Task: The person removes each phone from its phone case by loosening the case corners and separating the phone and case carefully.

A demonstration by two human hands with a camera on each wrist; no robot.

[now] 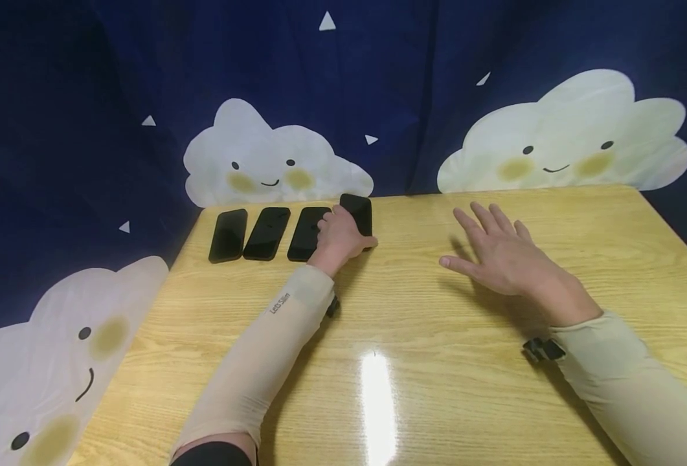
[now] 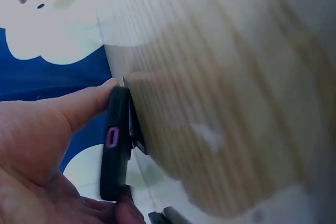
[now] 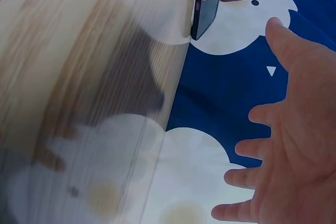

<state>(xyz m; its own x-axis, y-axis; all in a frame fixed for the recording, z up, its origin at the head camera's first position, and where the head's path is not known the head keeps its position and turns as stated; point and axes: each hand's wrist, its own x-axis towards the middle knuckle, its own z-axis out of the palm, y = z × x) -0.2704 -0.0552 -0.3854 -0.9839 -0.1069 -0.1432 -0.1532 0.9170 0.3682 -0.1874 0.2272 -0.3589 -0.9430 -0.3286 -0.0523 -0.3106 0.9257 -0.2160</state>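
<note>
My left hand (image 1: 342,238) is at the far edge of the table, gripping the rightmost black smartphone (image 1: 357,212) by its sides. In the left wrist view the thumb is on one side of this smartphone (image 2: 114,148) and fingers are on the other, its end with a purple-rimmed port facing the camera. Just left of it lies another black phone (image 1: 307,236), partly covered by the hand. My right hand (image 1: 509,260) hovers over the right part of the table, fingers spread, holding nothing; its palm (image 3: 299,114) shows in the right wrist view.
Two more black phones, one at the left end (image 1: 228,237) and one beside it (image 1: 267,234), continue the row along the back of the glossy wooden table (image 1: 436,388). A dark blue curtain (image 1: 401,97) with cloud faces hangs right behind the table.
</note>
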